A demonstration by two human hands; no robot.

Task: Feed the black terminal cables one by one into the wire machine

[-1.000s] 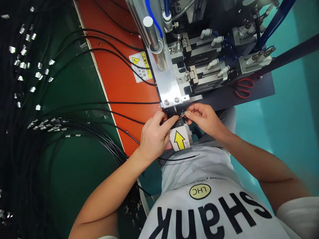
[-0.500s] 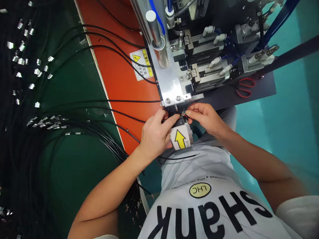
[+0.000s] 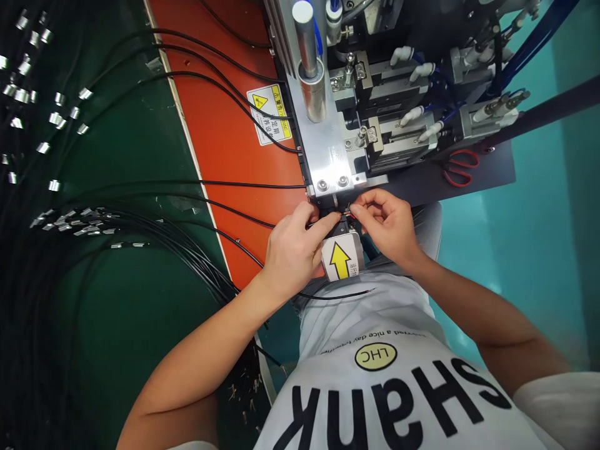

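My left hand (image 3: pixel 293 250) and my right hand (image 3: pixel 389 226) meet at the front of a metal machine (image 3: pixel 328 150), just above a white block with a yellow arrow (image 3: pixel 341 259). The left fingers are closed on a thin black cable (image 3: pixel 225 215), with the forefinger stretched toward the machine's slot. In a pinch, the right thumb and forefinger hold the cable's stripped wire ends (image 3: pixel 347 211) at that slot. A second black cable (image 3: pixel 337 295) lies loose across my lap under the left hand.
An orange panel (image 3: pixel 225 131) carries a yellow warning label (image 3: pixel 270 114) and several black cables. To the left, many cables with metal plugs (image 3: pixel 60 222) spread over a dark green mat (image 3: pixel 140 300). Red scissors (image 3: pixel 459 167) lie on the machine's dark plate.
The view has shifted slightly, so the machine sits a little further right. Both hands stay pinched at the slot, the right one drawn a bit closer.
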